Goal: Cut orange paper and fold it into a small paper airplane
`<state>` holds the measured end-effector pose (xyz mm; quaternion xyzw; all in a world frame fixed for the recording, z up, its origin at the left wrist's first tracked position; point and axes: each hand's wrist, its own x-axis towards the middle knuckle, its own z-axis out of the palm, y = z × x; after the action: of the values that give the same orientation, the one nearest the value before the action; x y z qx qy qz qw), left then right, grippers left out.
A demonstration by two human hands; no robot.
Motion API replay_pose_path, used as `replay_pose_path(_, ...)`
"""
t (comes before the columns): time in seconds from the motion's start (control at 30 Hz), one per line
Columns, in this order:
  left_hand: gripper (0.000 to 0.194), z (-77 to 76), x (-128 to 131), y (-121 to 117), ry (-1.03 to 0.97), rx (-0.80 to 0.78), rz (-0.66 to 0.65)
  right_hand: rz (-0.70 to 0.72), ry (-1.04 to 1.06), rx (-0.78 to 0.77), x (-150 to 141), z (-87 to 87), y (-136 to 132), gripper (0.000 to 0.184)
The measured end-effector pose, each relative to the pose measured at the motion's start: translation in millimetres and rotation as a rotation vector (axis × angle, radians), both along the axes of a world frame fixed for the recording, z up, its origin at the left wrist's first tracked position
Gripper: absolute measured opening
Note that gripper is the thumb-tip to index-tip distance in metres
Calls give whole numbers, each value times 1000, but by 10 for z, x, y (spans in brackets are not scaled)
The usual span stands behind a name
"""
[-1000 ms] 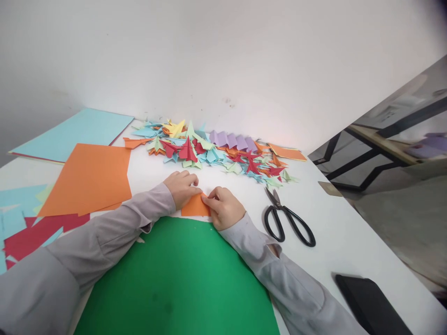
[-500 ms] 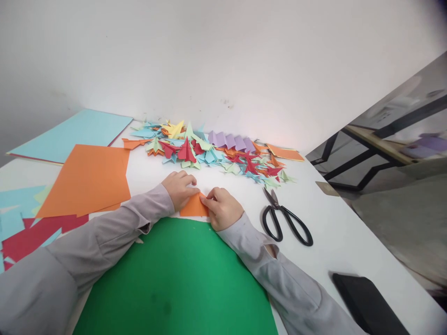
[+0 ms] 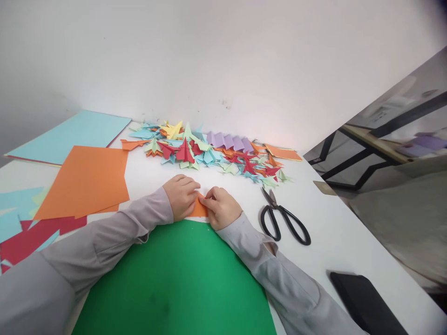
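Observation:
A small folded orange paper [image 3: 199,210] lies on the white table [image 3: 335,232] just beyond a large green sheet [image 3: 174,279]. My left hand [image 3: 181,195] presses on its left part with curled fingers and covers much of it. My right hand [image 3: 220,207] pinches its right edge between thumb and fingers. Both arms wear grey sleeves and rest across the green sheet.
A heap of folded coloured paper shapes [image 3: 209,153] lies along the wall. Black scissors [image 3: 283,221] lie to the right of my hands. A large orange sheet [image 3: 87,179], a light blue sheet [image 3: 70,137] and red scraps [image 3: 31,237] are at the left. A black flat object [image 3: 363,302] sits near right.
My left hand has slid right over the orange paper, so less of it shows. The right hand keeps its pinch on the edge.

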<state>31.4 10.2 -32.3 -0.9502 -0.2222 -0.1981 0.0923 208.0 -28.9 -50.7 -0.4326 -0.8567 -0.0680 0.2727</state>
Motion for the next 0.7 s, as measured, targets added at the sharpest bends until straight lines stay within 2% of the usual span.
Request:
replay_pose_path(0.13, 25, -37, -13, 24, -55, -46, -108, -16, 22, -2, 1, 13, -7, 24)
replay_pose_path(0.37, 26, -6, -1, 6, -27, -35, -114, -34, 71, 41, -1, 23, -57, 22)
replay_pose_path(0.5, 26, 6, 13, -46, -26, -24, -132, -66, -4, 59, -13, 33, -78, 19)
replay_pose_path(0.7, 22, 3, 21, -58, -4, -59, -136, -205, -273, 112, -80, 63, -193, 17)
